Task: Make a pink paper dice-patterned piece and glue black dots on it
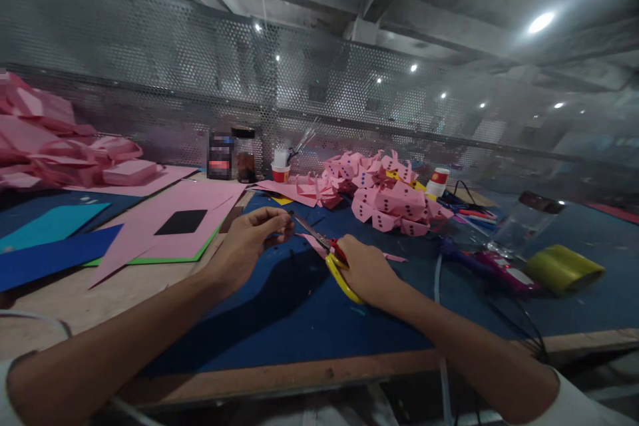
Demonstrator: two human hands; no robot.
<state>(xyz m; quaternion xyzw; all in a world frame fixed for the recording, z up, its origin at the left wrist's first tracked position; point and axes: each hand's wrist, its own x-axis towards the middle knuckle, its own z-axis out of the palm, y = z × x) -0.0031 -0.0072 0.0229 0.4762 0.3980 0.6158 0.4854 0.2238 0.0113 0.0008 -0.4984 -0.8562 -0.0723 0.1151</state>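
My right hand [367, 269] is closed around scissors [344, 277] with yellow and red handles. Their blades point up and left, toward the fingertips of my left hand [254, 239]. The fingers of my left hand are pinched together, and a tiny dark piece seems to show at their tips, too small to name. Beneath the scissors, a narrow pink paper strip [314, 245] lies on the blue mat [259, 339].
Folded pink paper pieces with dark dots [394, 203] are heaped behind my hands. Pink sheets [144, 219] and blue paper [60, 256] lie left. A jar [524, 223], a yellow roll [564, 269] and a purple tool [504, 271] with a cable are right.
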